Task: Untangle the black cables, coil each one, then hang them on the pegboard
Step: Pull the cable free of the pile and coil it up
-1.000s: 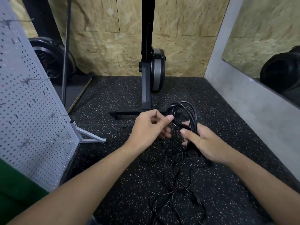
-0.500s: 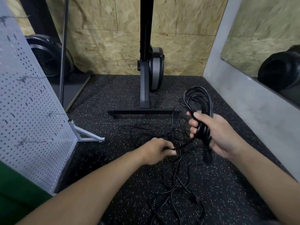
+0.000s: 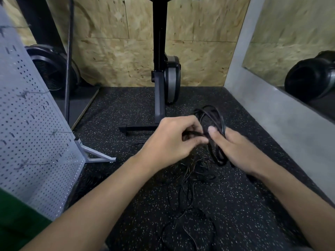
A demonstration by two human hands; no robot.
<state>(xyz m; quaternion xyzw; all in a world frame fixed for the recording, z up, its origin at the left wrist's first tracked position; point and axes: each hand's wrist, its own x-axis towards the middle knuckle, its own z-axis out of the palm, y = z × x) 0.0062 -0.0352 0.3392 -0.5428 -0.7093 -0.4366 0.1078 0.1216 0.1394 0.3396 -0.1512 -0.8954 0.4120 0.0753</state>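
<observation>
Step in hand, by my reading: coiling one of the black cables, with the untangling not finished. Right hand (image 3: 237,149) holds a partly wound coil (image 3: 216,122) above the floor (image 3: 126,113), its fingers curled round the bundle and the thumb laid across the strands. Left hand (image 3: 170,142) is just beside it. Its fingers (image 3: 197,141) are curled and pinch a strand (image 3: 192,133) that runs toward the coil. Below both hands the tangle (image 3: 188,178) of remaining cable lies spread on the speckled floor and reaches the bottom edge of the view. The pegboard (image 3: 30,133) stands at left on a metal foot (image 3: 96,156), well apart from the coil, and several hooks (image 3: 25,94) project from it. Next move, as judged: lay the pinched strand round as another loop, seat it under the right thumb, then draw more slack from the tangle. That needs cable that runs free, so any snag in the heap would have to be picked out first. Hard to make out: the cable is black on a dark floor, so I cannot count the cables in the tangle or find ends or plugs. The left knuckles hide where the strand meets the coil, and the right fingertips lie behind the bundle. Both hands are blurred. A dark patch at the pegboard's base may be more cable, but I cannot tell. The board's top and left side are cut off.
</observation>
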